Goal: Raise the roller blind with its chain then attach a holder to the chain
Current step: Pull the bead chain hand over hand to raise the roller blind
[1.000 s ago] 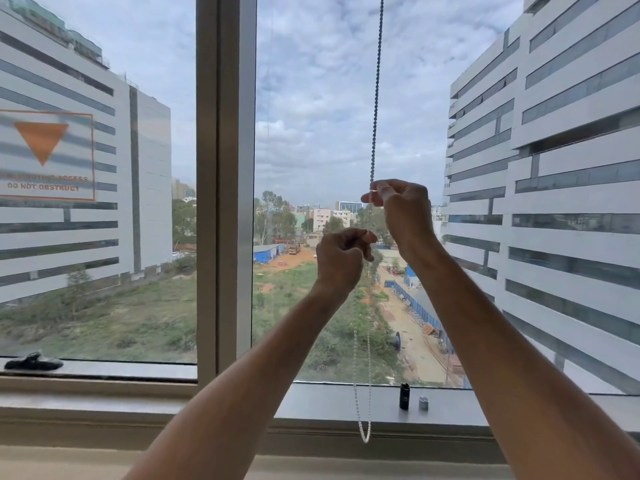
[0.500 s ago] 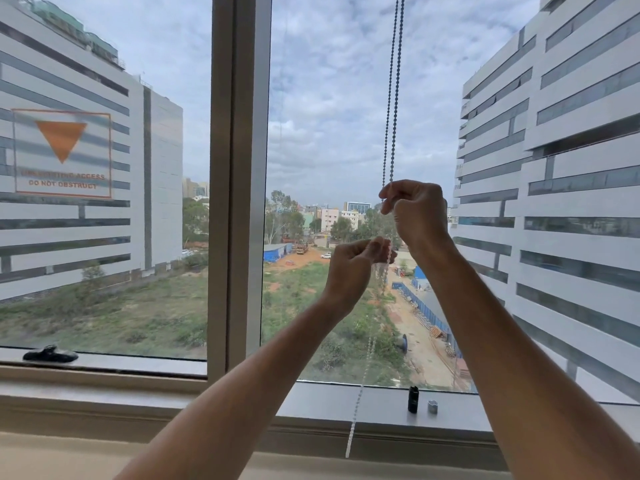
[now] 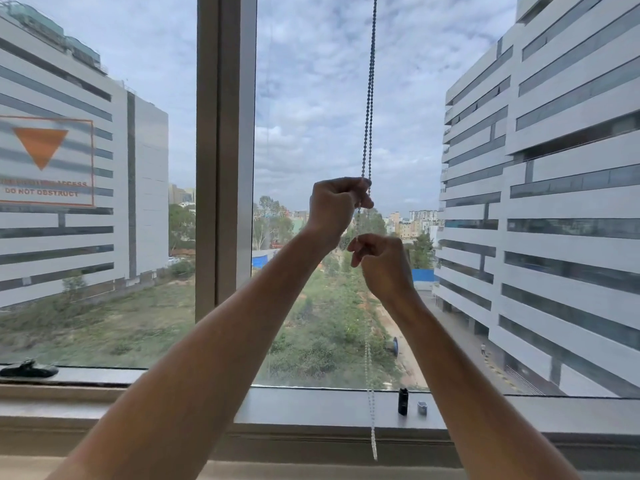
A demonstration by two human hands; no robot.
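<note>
We have both hands on the bead chain (image 3: 369,98), which hangs as a doubled loop straight down in front of the right pane, its long axis vertical, running from above the frame to just below the window sill (image 3: 311,407). Our left hand (image 3: 334,206) is the higher one, fingers curled round the strands at its right side; our right hand (image 3: 382,261) sits just below and slightly right, fingers pinched together on the chain at its left side. Below the right hand the strands fall slack to the loop's low end near the sill's front edge. No blind shows in the glass, so we judge the raising far along or done. Two small pieces, a black holder (image 3: 402,400) and a grey clip (image 3: 422,407), stand on the sill just right of the chain, nearer our right hand. There is open room straight down; the mullion (image 3: 225,150) stands well to the left.
</note>
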